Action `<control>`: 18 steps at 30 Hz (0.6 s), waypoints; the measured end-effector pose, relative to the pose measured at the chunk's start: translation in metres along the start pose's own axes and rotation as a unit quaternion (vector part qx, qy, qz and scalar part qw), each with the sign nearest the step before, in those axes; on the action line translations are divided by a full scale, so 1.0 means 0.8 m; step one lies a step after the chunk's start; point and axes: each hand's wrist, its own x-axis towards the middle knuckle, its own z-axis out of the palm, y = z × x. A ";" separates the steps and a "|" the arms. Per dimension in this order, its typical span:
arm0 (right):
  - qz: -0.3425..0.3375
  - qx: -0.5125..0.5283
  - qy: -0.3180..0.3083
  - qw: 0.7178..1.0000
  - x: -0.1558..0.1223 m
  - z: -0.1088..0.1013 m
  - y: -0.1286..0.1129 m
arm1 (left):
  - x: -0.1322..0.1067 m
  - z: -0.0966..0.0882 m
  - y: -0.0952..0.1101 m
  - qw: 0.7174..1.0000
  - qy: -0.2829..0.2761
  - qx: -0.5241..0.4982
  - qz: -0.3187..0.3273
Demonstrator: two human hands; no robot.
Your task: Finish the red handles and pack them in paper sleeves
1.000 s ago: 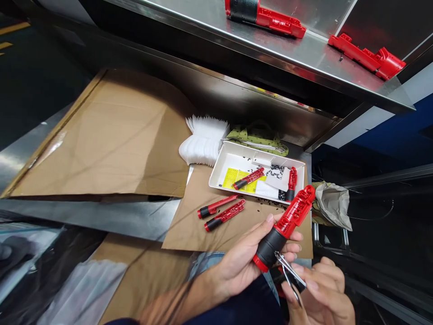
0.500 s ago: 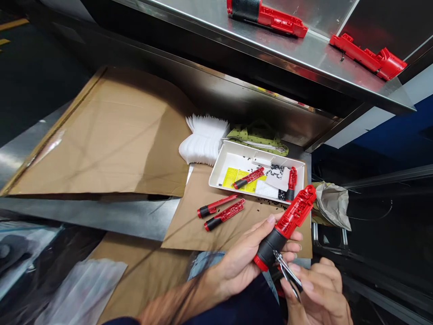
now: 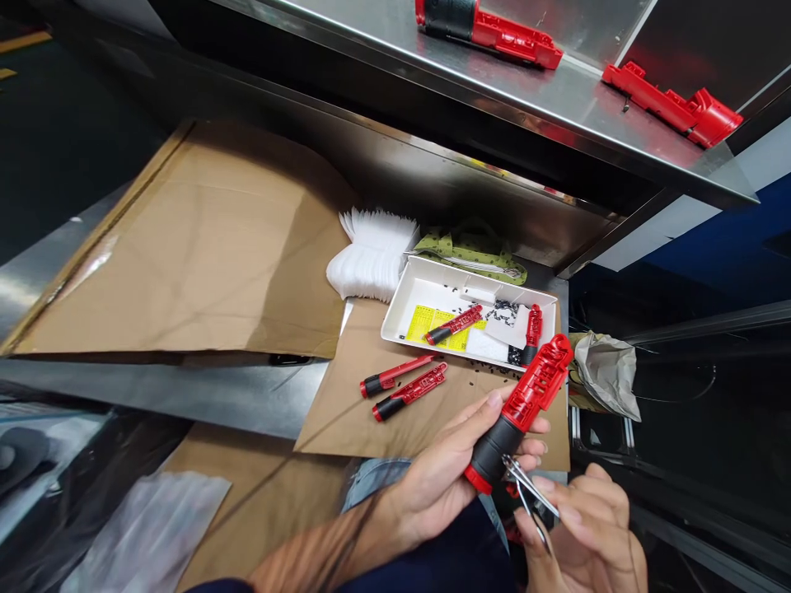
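My left hand (image 3: 442, 486) wraps the red-and-black handle shell (image 3: 524, 403) at the lower right of the frame, fingers curled round its black grip. It holds the shell above the cardboard sheet (image 3: 346, 412) on the tabletop (image 3: 247, 395). My right hand (image 3: 590, 539) pinches the tweezers (image 3: 530, 496), whose tips touch the shell's lower red end. Since a second ago the shell's top has tipped slightly left and the tweezers sit closer against that end, so my work remains at the butt. The white tray (image 3: 426, 284) lies just beyond.

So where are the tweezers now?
Head view, bottom right: the tweezers sit in the right hand, tips at the base of the red handle the left hand holds.
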 end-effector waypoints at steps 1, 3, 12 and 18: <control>-0.005 -0.008 -0.011 1.000 0.000 -0.001 0.001 | 0.000 0.000 0.000 1.000 -0.003 0.006 0.002; -0.020 -0.024 -0.039 0.999 0.000 -0.005 0.006 | 0.000 0.001 0.000 1.000 -0.005 0.018 0.006; -0.030 -0.004 -0.037 0.999 0.007 -0.001 0.004 | 0.000 0.005 0.005 0.999 0.004 0.040 0.005; -0.012 -0.013 0.003 1.000 -0.008 0.000 0.005 | -0.002 0.005 0.003 0.999 0.013 0.036 0.005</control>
